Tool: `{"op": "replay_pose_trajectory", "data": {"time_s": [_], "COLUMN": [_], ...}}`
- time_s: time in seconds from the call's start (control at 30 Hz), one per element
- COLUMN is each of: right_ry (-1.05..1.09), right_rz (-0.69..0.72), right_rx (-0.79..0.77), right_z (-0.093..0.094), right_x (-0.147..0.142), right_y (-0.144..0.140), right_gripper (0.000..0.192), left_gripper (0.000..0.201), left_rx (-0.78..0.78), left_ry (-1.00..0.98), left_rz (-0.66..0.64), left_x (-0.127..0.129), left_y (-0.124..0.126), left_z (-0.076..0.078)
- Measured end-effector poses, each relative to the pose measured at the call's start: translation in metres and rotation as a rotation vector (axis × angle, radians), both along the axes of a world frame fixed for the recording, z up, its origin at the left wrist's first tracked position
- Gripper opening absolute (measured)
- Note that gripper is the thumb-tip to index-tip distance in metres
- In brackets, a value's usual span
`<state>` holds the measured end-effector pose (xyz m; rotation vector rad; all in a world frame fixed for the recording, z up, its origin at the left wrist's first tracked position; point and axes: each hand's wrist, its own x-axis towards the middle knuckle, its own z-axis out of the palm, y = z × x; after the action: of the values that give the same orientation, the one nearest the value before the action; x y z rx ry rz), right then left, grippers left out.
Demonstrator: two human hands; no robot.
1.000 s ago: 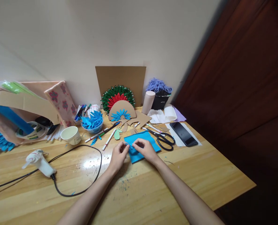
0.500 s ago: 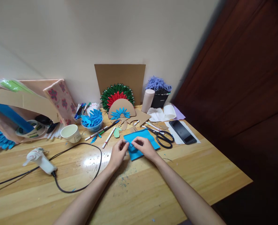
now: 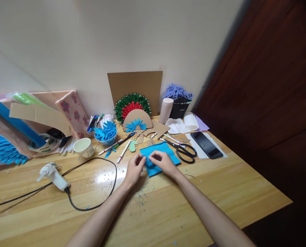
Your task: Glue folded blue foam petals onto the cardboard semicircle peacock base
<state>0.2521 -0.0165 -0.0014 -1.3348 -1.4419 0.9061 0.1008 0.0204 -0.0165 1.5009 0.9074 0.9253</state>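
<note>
Right at the near edge of the blue paper sheet (image 3: 160, 155), both hands pinch one small blue paper strip (image 3: 148, 160) between them: the left hand (image 3: 134, 168) has thumb and forefinger closed on its left end, the right hand (image 3: 164, 162) has its fingertips closed on the other end, the rest of each hand curled loosely. The strip sits just above the sheet, which lies flat on the wooden table (image 3: 219, 192). Judging by its look, the strip is light, thin and floppy (it would crease or tear under a hard pull), so a gentle grip at the ends suits it best.

Left of the sheet and further back, a small blue bowl (image 3: 106, 138) holds a heap of folded blue paper pieces. Further left stands a white paper cup (image 3: 83, 147); what it holds I cannot tell. Behind the sheet to the right, a black pot (image 3: 179, 109) is topped with purple yarn. Black scissors (image 3: 185, 151) lie just right of the sheet.
</note>
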Motion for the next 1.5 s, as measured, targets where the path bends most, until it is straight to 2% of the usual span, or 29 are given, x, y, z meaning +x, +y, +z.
{"op": "replay_pose_trajectory", "data": {"time_s": [0.2,0.47,0.6,0.73,0.9,1.13,1.33,1.4,1.5], "right_ry": [-0.03,-0.137,-0.246,-0.351,-0.509,-0.671,-0.694,-0.615,-0.4], "right_rz": [-0.019,-0.117,-0.211,-0.3,-0.158,-0.05,-0.005,-0.015,-0.122], "right_rx": [0.026,0.102,0.207,0.356,0.525,0.632,0.619,0.567,0.398], "right_z": [0.0,0.0,0.001,0.003,0.003,0.005,0.005,0.006,0.006], "right_x": [0.0,0.002,0.006,0.009,0.009,0.009,0.008,0.007,0.005], "right_y": [0.0,0.0,0.0,-0.002,-0.006,-0.009,-0.01,-0.009,-0.006], "right_gripper": [0.018,0.016,0.016,0.015,0.015,0.018,0.017,0.017,0.017], "left_gripper": [0.026,0.025,0.027,0.039,0.048,0.041,0.038,0.038,0.038], "left_rx": [-0.002,-0.001,-0.007,-0.053,-0.113,-0.09,-0.097,-0.083,-0.065], "left_ry": [-0.004,-0.008,-0.001,-0.006,-0.045,-0.088,-0.077,-0.073,-0.049], "left_rz": [-0.015,-0.023,-0.005,-0.039,-0.087,-0.045,-0.042,-0.024,0.005], "left_x": [0.001,0.001,0.001,0.001,0.0,0.0,-0.001,-0.001,-0.002], "left_y": [0.0,0.0,0.0,-0.001,-0.002,0.001,0.002,0.002,0.002], "left_z": [0.001,0.001,0.002,0.004,0.006,0.006,0.004,0.003,0.003]}}
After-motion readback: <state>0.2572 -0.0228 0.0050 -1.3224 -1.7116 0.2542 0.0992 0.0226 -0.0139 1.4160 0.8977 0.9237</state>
